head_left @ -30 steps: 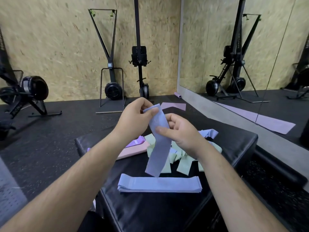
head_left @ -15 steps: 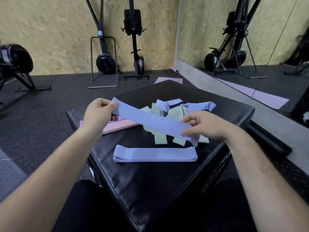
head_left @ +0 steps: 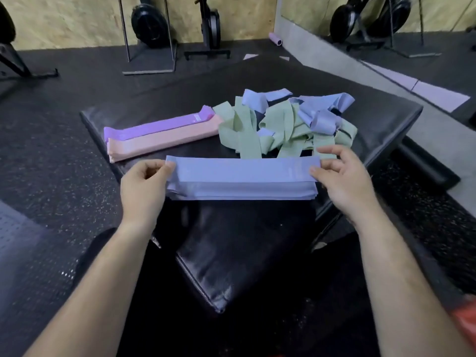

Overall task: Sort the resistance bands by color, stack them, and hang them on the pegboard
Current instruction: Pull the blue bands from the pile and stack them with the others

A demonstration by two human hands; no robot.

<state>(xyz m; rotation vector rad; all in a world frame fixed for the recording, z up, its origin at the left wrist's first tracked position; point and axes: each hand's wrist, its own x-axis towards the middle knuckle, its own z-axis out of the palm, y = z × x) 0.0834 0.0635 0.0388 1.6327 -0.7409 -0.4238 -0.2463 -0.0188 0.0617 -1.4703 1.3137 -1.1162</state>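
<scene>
A blue resistance band (head_left: 242, 170) lies flat on top of a stack of blue bands (head_left: 239, 191) on the black padded box (head_left: 231, 253). My left hand (head_left: 144, 186) pinches its left end and my right hand (head_left: 345, 179) pinches its right end. Behind them a loose tangle of green bands (head_left: 273, 132) and blue bands (head_left: 319, 112) sits in a heap. To the left lie a flat pink stack (head_left: 164, 141) and a purple band (head_left: 159, 124) side by side.
The box stands on dark rubber flooring (head_left: 64, 163). A perforated grey panel (head_left: 20, 243) lies at the lower left. Exercise machines (head_left: 149, 24) stand along the wooden back wall, and a mirror (head_left: 412, 34) is at the right.
The blue band that hung from my hands was stretched out flat and lowered onto the blue stack. My view has tilted down toward the box.
</scene>
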